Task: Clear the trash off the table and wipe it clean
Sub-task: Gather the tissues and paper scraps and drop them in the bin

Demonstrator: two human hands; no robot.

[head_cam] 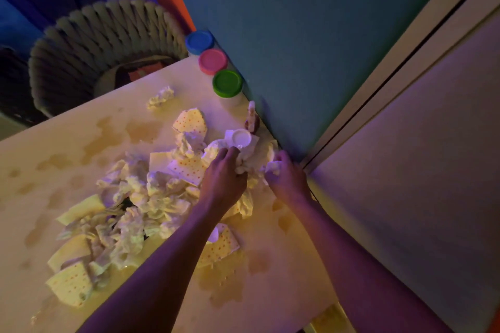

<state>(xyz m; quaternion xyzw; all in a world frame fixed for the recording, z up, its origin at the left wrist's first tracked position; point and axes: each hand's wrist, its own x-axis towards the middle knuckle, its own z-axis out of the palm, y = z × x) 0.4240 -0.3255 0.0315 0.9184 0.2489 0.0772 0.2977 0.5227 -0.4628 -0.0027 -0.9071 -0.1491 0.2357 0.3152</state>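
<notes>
Dim coloured light falls over a pale table (pixel 81 149) pushed against a blue-green wall (pixel 297 35), its top blotched with wet stains (pixel 224 281). Across the middle lies a big heap of crumpled tissues (pixel 151 197), mixed with dotted paper napkins (pixel 189 170) and plain yellowish sheets (pixel 78 208). One crumpled wad (pixel 161 97) sits apart near the far edge. At the wall end of the heap, a white cup (pixel 240 139) lies tipped among the paper, its round bottom or lid facing up.

Both hands work at that end. The left hand (pixel 226 176) is curled, fingers gripping a bunch of tissue just below the cup. The right hand (pixel 286 173), close to the wall, pinches a small white scrap (pixel 273 166). Both forearms stretch over the near part of the table, the left one crossing a dotted napkin.

Just behind the cup stands a small figurine (pixel 252 116), too blurred to make out. Along the wall sit three tubs in a row, with a green lid (pixel 227 82), a pink lid (pixel 213 60) and a blue lid (pixel 199 41). Beyond the far edge stands a woven basket (pixel 102 40) with something dark inside.
</notes>
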